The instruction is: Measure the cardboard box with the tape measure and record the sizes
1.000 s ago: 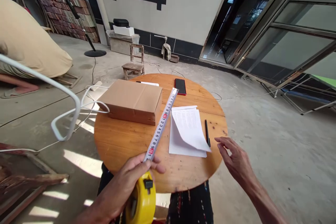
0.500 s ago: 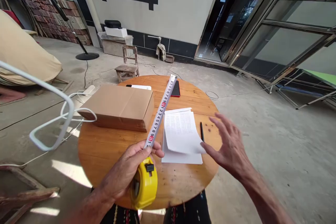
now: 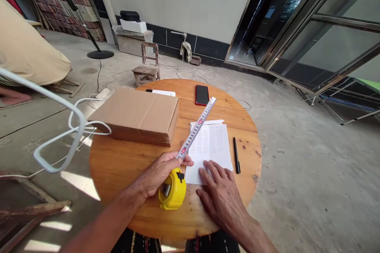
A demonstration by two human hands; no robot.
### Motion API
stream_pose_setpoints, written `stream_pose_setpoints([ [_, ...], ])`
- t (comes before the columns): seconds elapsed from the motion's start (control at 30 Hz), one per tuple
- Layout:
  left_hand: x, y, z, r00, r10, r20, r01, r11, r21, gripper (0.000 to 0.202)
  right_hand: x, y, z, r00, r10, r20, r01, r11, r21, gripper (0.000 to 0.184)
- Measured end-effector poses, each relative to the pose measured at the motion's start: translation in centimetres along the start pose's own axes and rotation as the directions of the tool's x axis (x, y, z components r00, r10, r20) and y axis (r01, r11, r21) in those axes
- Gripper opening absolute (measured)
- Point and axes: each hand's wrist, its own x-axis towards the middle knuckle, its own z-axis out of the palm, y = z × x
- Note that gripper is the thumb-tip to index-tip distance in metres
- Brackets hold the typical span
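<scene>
Left hand: reaching in from the lower left, the left hand [image 3: 162, 170] is holding the tape measure [image 3: 175, 190]; thumb and fingers are closing on the blade [image 3: 194, 131] near the yellow case, which is hanging just below them.
Right hand: the right hand [image 3: 222, 191] is lying palm down, its fingers extending forward and slightly spread, their tips resting on the near part of the papers [image 3: 208, 163]; the thumb is pointing left, beyond the near edge of the sheets.
Tape blade: sticking out straight, it is slanting away to the right, passing over the papers' far left corner and ending just beside the phone [image 3: 202, 95]; whether its tip is touching the table [image 3: 118, 162], I cannot tell.
Blade numerals: black digits are running along it, 4 to 9 showing towards the tip, 1 to 9 following; two red-backed marks are breaking the run, their figures too small to be sure of.
Papers' print: small rows are standing in several columns, too fine to read.
Sheet count: at least two are overlapping.
Other items on the table: one black pen [image 3: 236, 155] is lying right of the papers; one phone is lying beyond them, dark screen up; one cardboard box [image 3: 139, 112] is sitting on the left, one white object [image 3: 164, 93] partly showing behind it.
Chair count: one small wooden chair [image 3: 147, 65] is standing beyond the table.
</scene>
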Motion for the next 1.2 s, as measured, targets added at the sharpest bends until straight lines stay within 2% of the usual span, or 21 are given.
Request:
stream_pose_setpoints([
  [0.17,1.1,-0.6,-0.8,0.999,-0.044,0.029,0.044,0.999,0.003,0.023,-0.1,-0.6,0.3,1.0,0.028,-0.013,-0.028,0.999,0.02,0.045],
  [0.27,1.2,-0.5,-1.0,0.997,-0.064,0.039,0.064,0.998,0.019,0.025,-0.4,0.1,-0.1,1.0,0.004,-0.029,-0.003,0.999,0.05,0.038],
  [0.37,1.1,-0.3,-1.1,0.991,-0.11,0.078,0.108,0.994,0.031,0.03,-0.7,3.0,-1.1,0.989,-0.004,-0.15,0.01,0.999,0.039,0.028],
  [0.43,1.1,-0.3,-1.1,0.986,-0.13,0.104,0.127,0.991,0.032,0.033,-0.6,6.1,-1.7,0.965,0.034,-0.26,-0.045,0.998,-0.038,0.027],
  [0.5,1.1,-0.3,-1.1,0.986,-0.128,0.107,0.125,0.992,0.035,0.033,-0.2,9.2,-2.2,0.954,0.037,-0.297,-0.084,0.986,-0.147,0.025],
  [0.57,1.1,-0.3,-1.1,0.987,-0.125,0.104,0.122,0.992,0.036,0.031,0.3,11.6,-2.5,0.97,0.018,-0.241,-0.086,0.957,-0.277,0.029],
  [0.63,1.1,-0.3,-1.1,0.986,-0.129,0.106,0.126,0.991,0.038,0.029,0.8,12.9,-2.8,0.992,-0.041,-0.123,-0.012,0.916,-0.401,0.037],
  [0.7,1.2,-0.3,-1.2,0.985,-0.134,0.109,0.13,0.991,0.043,0.029,1.0,13.3,-3.1,0.994,-0.108,-0.018,0.086,0.874,-0.479,0.038],
  [0.8,1.2,-0.3,-1.2,0.986,-0.126,0.112,0.123,0.992,0.04,0.028,0.7,13.6,-3.7,0.981,-0.183,0.062,0.189,0.84,-0.509,0.03],
  [0.87,1.2,-0.3,-1.1,0.986,-0.122,0.109,0.119,0.992,0.034,0.029,0.1,14.2,-4.0,0.973,-0.209,0.098,0.23,0.846,-0.48,0.026],
  [0.93,1.1,-0.2,-1.1,0.987,-0.124,0.105,0.121,0.992,0.032,0.029,-0.7,14.8,-4.4,0.985,-0.163,0.06,0.173,0.887,-0.428,0.021],
  [1.0,1.1,-0.1,-1.0,0.987,-0.125,0.103,0.122,0.992,0.037,0.03,-1.6,14.9,-5.2,0.996,0.009,-0.086,-0.035,0.952,-0.304,0.014],
  [1.07,1.0,0.0,-1.0,0.986,-0.127,0.106,0.123,0.991,0.047,0.031,-2.3,13.8,-6.2,0.934,0.273,-0.229,-0.281,0.96,-0.002,0.015],
  [1.1,1.0,0.1,-0.9,0.986,-0.13,0.104,0.125,0.991,0.052,0.031,-2.4,12.9,-6.6,0.889,0.387,-0.246,-0.335,0.914,0.229,0.016],
  [1.13,0.9,0.1,-0.9,0.986,-0.132,0.099,0.127,0.99,0.057,0.031,-2.5,11.8,-7.0,0.842,0.483,-0.241,-0.339,0.821,0.458,0.017],
  [1.17,0.9,0.2,-0.8,0.987,-0.132,0.093,0.127,0.99,0.06,0.032,-2.3,10.6,-7.1,0.81,0.543,-0.222,-0.282,0.692,0.665,0.022],
  [1.2,0.9,0.2,-0.8,0.988,-0.131,0.087,0.126,0.99,0.062,0.032,-2.0,9.4,-7.1,0.805,0.557,-0.203,-0.171,0.546,0.82,0.028],
])
